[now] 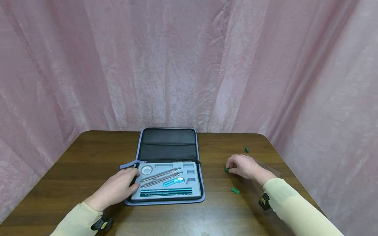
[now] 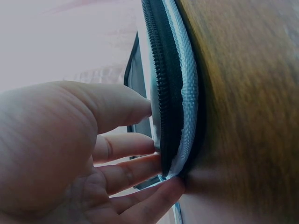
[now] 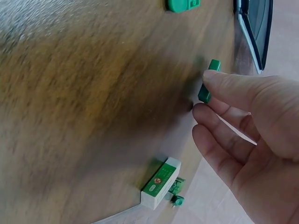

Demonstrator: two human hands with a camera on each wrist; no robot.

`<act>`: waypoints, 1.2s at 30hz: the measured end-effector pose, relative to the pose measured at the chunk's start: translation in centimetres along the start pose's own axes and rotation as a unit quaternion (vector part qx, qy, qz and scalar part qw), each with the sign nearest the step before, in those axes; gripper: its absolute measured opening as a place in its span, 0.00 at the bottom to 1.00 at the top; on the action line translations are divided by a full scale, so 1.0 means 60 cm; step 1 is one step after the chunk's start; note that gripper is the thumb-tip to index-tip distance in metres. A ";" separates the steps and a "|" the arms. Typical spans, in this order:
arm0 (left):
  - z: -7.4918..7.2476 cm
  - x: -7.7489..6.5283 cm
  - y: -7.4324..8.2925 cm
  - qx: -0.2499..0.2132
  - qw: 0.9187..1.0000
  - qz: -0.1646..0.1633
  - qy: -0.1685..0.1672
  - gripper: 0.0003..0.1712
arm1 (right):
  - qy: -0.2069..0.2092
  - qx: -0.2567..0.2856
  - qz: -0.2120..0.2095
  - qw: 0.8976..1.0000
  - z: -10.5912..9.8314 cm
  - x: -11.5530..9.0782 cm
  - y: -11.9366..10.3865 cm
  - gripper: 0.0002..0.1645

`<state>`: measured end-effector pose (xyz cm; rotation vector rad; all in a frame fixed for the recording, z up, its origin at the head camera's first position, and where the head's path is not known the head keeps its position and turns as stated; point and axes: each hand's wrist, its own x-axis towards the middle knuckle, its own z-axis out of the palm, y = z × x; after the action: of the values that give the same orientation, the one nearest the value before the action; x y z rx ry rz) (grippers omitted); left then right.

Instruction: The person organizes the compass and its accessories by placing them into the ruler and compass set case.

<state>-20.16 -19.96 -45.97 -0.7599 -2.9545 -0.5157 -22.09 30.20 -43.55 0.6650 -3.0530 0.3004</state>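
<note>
An unzipped blue-edged case (image 1: 202, 193) lies flat, its dark lid (image 1: 168, 150) folded back. Its grey tray (image 1: 193, 191) holds two metal compasses (image 1: 160, 177), a light-blue utility knife (image 1: 173, 182), dark teal pencils (image 1: 166, 192) and a white ring-shaped piece (image 1: 146, 169). My left hand (image 1: 116, 188) rests over the case's left edge, fingers against the zipped side (image 2: 161, 79). To the right of the case, my right hand (image 1: 243, 166) pinches a small green block (image 3: 209, 80) between thumb and finger, close over the table.
A small green piece (image 1: 235, 190) lies in front of my right hand, another (image 1: 247, 149) behind it. The right wrist view shows a green-and-white eraser (image 3: 160, 183). A clear strip (image 1: 268, 168) lies by my right wrist. Pink curtain (image 1: 177, 65) hangs behind the wooden table (image 1: 97, 154).
</note>
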 end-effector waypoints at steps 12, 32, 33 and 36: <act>-0.001 0.000 -0.001 0.000 1.000 0.005 0.002 0.15 | 0.003 0.015 -0.012 1.000 0.000 0.013 -0.017 0.07; 0.001 -0.001 0.001 0.005 1.000 0.000 0.002 0.16 | 0.035 0.032 -0.047 0.998 -0.001 0.051 -0.067 0.06; 0.001 -0.001 0.001 0.005 1.000 -0.001 0.001 0.16 | 0.037 0.033 -0.049 0.998 -0.001 0.053 -0.070 0.06; 0.001 0.000 0.001 0.005 1.000 -0.001 0.001 0.16 | 0.040 0.034 -0.054 0.997 -0.001 0.061 -0.080 0.06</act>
<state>-20.14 -19.88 -46.04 -0.7542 -2.9553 -0.5015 -23.42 24.42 -42.45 0.7980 -2.9292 0.4185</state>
